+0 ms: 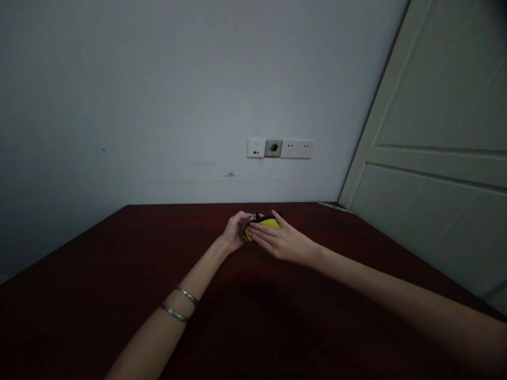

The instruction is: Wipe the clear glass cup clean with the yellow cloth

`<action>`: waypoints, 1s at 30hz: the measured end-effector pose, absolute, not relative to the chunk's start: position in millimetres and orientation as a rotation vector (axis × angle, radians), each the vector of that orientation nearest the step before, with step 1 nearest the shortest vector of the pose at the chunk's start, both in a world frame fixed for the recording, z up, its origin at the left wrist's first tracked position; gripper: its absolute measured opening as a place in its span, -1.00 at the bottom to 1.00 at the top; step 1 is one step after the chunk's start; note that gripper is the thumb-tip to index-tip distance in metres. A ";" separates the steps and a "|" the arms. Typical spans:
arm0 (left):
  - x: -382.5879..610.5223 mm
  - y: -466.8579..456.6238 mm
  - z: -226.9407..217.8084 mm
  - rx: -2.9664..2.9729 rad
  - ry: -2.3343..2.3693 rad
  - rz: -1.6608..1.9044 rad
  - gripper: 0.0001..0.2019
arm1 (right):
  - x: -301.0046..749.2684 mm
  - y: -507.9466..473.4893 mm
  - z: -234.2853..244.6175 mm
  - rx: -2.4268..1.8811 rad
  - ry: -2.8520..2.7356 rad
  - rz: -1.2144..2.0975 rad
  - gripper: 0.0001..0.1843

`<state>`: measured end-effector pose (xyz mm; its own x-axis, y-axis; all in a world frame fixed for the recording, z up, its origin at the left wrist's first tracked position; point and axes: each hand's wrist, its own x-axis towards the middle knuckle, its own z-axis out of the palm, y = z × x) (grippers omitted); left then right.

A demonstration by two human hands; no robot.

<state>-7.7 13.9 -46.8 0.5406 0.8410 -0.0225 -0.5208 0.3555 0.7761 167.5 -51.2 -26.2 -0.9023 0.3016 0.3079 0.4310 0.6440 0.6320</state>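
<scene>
Head view: the left hand (pixel 236 232) has its fingers closed on a metal ring (pixel 246 230); the right hand (pixel 283 244) has its fingers gripping a yellow case (pixel 266 223), held over the dark red bench (pixel 317 237).

The left hand (pixel 235 232) and right hand (pixel 283 243) are bare; so are the slim left forearm (pixel 158 338) and right forearm (pixel 396 290); two thin silvery metal bangles (pixel 180 303) circle the left forearm, partway up.

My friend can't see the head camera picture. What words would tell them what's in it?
A left hand grips a metal ring at a small yellow-and-black object, and a right hand lays its fingers over it. They are above a dark red table, with a white socket panel on the wall and a pale door at right.
</scene>
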 end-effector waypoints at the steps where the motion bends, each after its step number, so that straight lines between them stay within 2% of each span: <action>1: -7.1 13.9 -45.7 0.801 0.451 0.948 -0.75 | 165.0 -51.3 -27.9 -0.655 -2.671 -1.133 -0.54; 6: -2.1 12.0 -38.3 0.884 0.393 1.270 -0.73 | 145.0 -56.1 -32.5 -0.933 -2.532 -1.179 -0.49; 12: -0.8 5.4 -27.1 0.918 0.357 1.382 -0.71 | 112.1 -66.9 -33.0 -1.211 -2.385 -0.800 -0.45; 16: -1.2 2.5 -21.6 0.901 0.292 1.359 -0.69 | 106.3 -63.8 -32.1 -1.177 -2.237 -0.642 -0.50; 21: -2.6 -0.4 -18.0 0.905 0.231 1.287 -0.68 | 126.9 -53.1 -20.3 -0.927 -2.310 -0.847 -0.60; 25: -11.0 1.3 -16.6 0.947 0.134 1.081 -0.56 | 147.0 -54.0 -9.8 -0.759 -2.396 -1.071 -0.62; 30: -19.4 9.4 -12.5 0.974 0.307 0.860 -0.50 | 159.3 -58.6 -12.1 -0.628 -2.499 -1.214 -0.64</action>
